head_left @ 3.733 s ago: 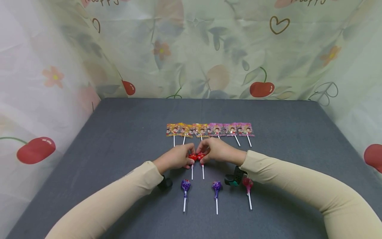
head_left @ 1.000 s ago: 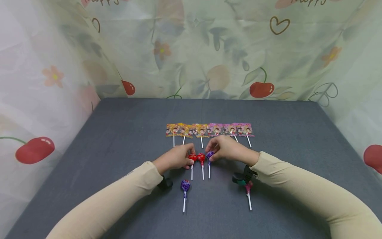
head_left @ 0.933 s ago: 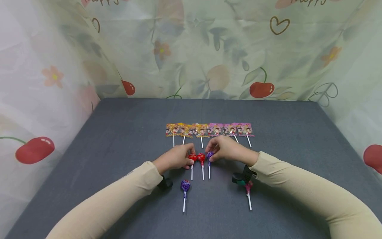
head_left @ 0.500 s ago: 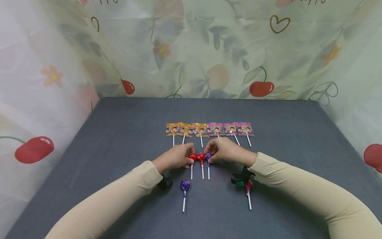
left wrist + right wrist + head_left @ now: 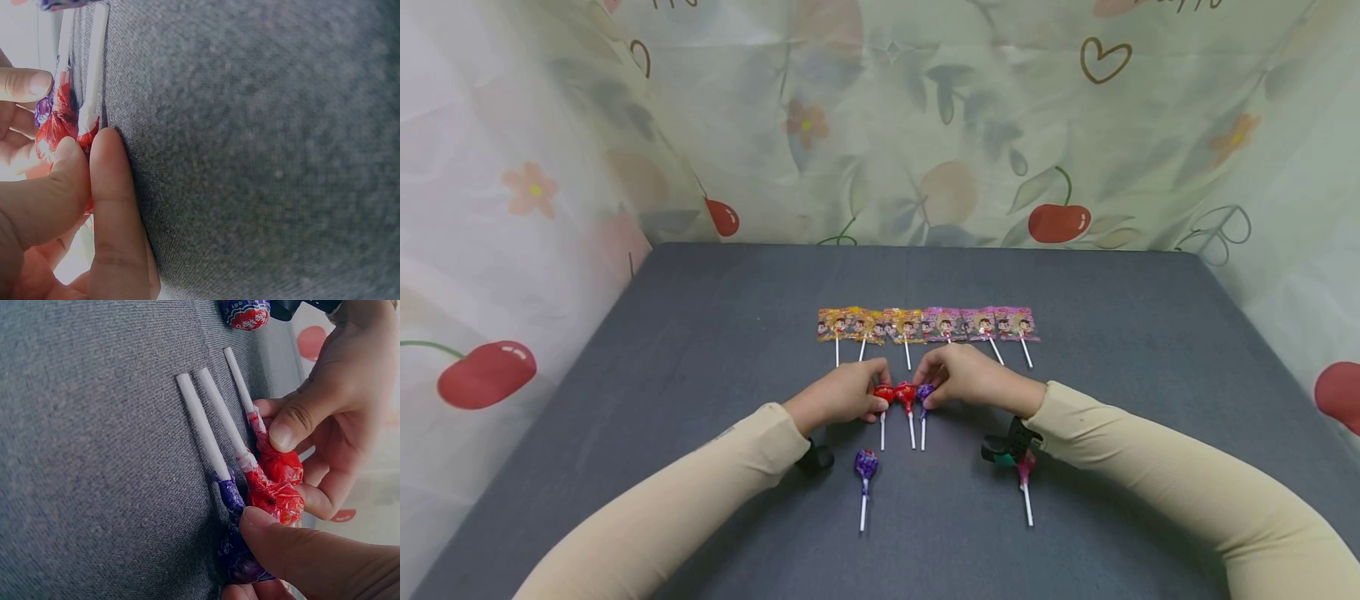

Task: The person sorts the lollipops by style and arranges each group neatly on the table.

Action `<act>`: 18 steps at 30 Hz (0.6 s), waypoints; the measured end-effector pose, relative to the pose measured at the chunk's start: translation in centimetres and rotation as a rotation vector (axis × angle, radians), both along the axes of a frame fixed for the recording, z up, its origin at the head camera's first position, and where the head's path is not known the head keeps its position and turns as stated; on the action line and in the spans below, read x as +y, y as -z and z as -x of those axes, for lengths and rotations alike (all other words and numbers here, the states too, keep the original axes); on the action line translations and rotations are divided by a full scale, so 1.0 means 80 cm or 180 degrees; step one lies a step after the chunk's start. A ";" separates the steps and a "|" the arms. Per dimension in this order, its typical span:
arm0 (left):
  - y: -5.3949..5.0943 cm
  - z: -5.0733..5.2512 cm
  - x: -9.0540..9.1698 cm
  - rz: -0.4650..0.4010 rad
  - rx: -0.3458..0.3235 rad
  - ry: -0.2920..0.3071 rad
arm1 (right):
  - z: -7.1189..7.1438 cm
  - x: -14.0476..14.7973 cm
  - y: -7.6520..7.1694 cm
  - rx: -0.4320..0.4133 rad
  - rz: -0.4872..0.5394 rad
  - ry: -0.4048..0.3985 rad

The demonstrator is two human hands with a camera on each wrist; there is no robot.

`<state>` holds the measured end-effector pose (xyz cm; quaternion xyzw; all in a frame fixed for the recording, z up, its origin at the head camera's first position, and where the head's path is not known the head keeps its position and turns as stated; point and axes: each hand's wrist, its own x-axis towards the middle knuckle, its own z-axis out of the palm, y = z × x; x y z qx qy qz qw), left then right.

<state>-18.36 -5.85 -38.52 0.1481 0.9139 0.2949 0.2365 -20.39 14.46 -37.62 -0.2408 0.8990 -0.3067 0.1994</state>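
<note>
My left hand [image 5: 841, 393] pinches the head of a red-wrapped lollipop [image 5: 282, 466] between thumb and fingers. Against it lies a second red lollipop [image 5: 907, 397], its white stick pointing toward me. On the right, a purple-wrapped lollipop [image 5: 236, 555] is pinched at its head by my right hand [image 5: 973, 379]. All three lie side by side on the dark cloth, heads close together and sticks roughly parallel. The left wrist view shows the left thumb [image 5: 59, 194] and a finger covering most of the first red head.
Farther back runs a row of flat-wrapped lollipops, orange ones [image 5: 867, 327] on the left and pink ones [image 5: 977, 325] on the right. Nearer me lie another purple lollipop [image 5: 866, 467] and a dark pink lollipop [image 5: 1027, 492], partly behind the right wrist's camera [image 5: 1009, 446].
My right hand has left the second red lollipop and brought a purple one from the front to its right side, lately nudging it left against it. The left hand stays put.
</note>
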 end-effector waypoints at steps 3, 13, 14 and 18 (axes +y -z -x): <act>0.000 0.000 0.000 -0.0004 0.0007 0.0006 | 0.000 0.001 0.000 -0.0004 0.0007 -0.0007; 0.001 0.000 0.000 0.0006 0.0021 0.0005 | 0.000 0.002 0.000 -0.0014 0.0050 -0.0051; 0.000 0.000 0.000 0.0006 0.0021 0.0001 | 0.000 0.002 0.000 -0.0020 0.0056 -0.0053; 0.000 0.000 0.000 -0.0001 0.0032 -0.0001 | 0.000 0.003 0.000 -0.0070 0.0068 -0.0048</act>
